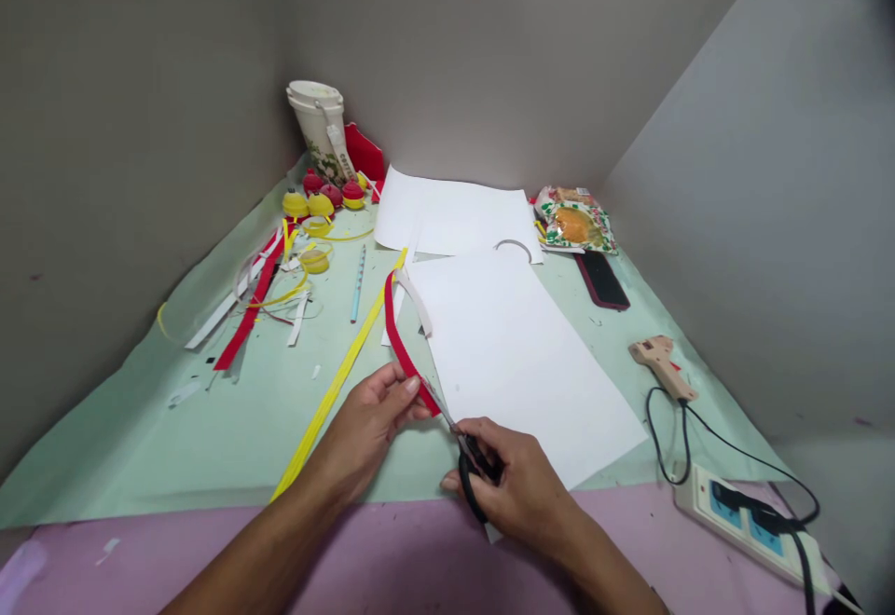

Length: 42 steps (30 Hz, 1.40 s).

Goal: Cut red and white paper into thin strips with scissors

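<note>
A red strip [396, 335] with a white underside is pinched in my left hand [381, 405], its far end curling up and over to the right. My right hand [514, 475] grips black-handled scissors [470, 489], and their blades reach the near end of the strip beside my left fingertips. Whether the blades are apart is hard to make out. Under and right of the hands lies a large white paper sheet [510, 345]. Left of it runs a long yellow strip [342, 373], passing behind my left wrist.
Red and yellow round pieces [320, 204] and loose strips [258, 293] lie at the left, near a white bucket [318, 126]. A pencil [358, 284] is mid-table. On the right are a phone [601, 280], a snack packet [577, 224], a glue gun [663, 365] and a power strip [741, 522] with cables.
</note>
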### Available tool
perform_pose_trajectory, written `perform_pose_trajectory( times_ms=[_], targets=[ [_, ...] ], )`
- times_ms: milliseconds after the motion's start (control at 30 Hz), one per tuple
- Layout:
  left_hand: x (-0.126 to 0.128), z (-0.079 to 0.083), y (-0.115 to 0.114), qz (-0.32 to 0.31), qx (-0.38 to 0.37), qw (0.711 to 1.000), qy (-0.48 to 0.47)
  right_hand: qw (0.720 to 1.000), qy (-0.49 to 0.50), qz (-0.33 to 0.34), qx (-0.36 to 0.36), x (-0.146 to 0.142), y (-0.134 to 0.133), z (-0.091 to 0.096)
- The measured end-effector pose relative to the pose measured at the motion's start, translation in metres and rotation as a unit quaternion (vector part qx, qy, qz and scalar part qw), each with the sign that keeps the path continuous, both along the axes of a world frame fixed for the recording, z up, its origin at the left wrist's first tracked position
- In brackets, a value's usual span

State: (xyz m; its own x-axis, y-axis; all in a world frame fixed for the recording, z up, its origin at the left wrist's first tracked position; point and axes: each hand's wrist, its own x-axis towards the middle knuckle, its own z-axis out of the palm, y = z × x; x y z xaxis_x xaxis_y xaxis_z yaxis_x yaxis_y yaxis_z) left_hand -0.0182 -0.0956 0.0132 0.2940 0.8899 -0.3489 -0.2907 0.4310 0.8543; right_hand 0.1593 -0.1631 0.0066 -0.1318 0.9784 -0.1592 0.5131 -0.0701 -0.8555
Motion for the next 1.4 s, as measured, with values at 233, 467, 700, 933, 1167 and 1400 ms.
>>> perform_pose_trajectory(
  times_ms=[233,467,700,933,1167,1400],
  targets=[
    [0.000,0.000,0.000,0.004,-0.004,1.000,0.003,0.999,-0.013,0.010,0.030,0.001,0.000,-0.003],
    [0.000,0.003,0.000,0.021,-0.022,0.999,0.010,0.999,0.016,-0.047,-0.013,0.000,0.001,-0.006],
    [-0.002,0.006,-0.001,-0.012,0.017,0.996,0.091,0.975,0.172,-0.133,-0.041,0.002,0.006,-0.007],
    [0.007,0.001,-0.008,-0.068,0.031,0.994,0.077,0.941,0.298,-0.132,-0.095,-0.002,0.007,-0.001],
    [0.014,-0.007,-0.017,-0.130,0.035,0.988,0.080,0.941,0.292,-0.140,-0.101,-0.013,0.005,-0.002],
    [0.011,-0.007,-0.016,-0.150,0.072,0.982,0.094,0.944,0.288,-0.115,-0.117,-0.014,0.004,-0.002]
  ],
)
